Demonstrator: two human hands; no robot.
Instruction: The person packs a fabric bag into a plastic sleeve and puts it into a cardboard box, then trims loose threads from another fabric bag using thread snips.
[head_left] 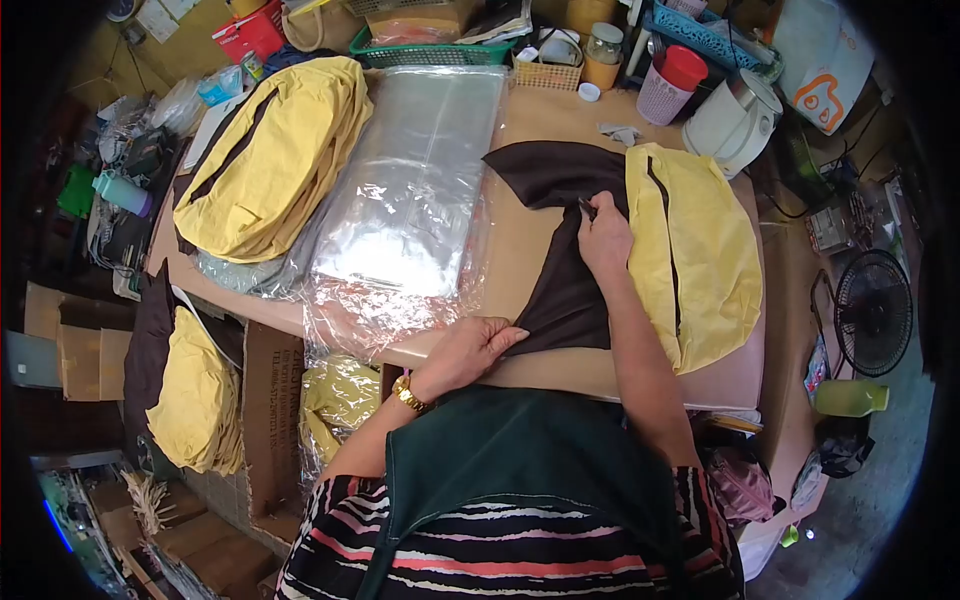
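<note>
A cloth piece lies on the table before me, with a yellow panel point(708, 255) crossed by a dark zipper point(668, 250) and a dark brown panel point(570, 285) spread to its left. My left hand point(468, 352) pinches the near left edge of the brown cloth between thumb and fingers. Over the brown cloth, beside the yellow panel, my right hand point(606, 238) is closed around a small dark pointed tool point(586, 207) that looks like thread snips. Most of that tool is hidden by the fingers.
A stack of yellow zippered pieces point(275, 160) lies at the back left, beside clear plastic bags point(415, 185). More yellow and brown pieces point(195, 395) hang left of the table. An electric kettle point(733, 122) and a pink cup point(664, 95) stand at the back right; a fan point(873, 312) is farther right.
</note>
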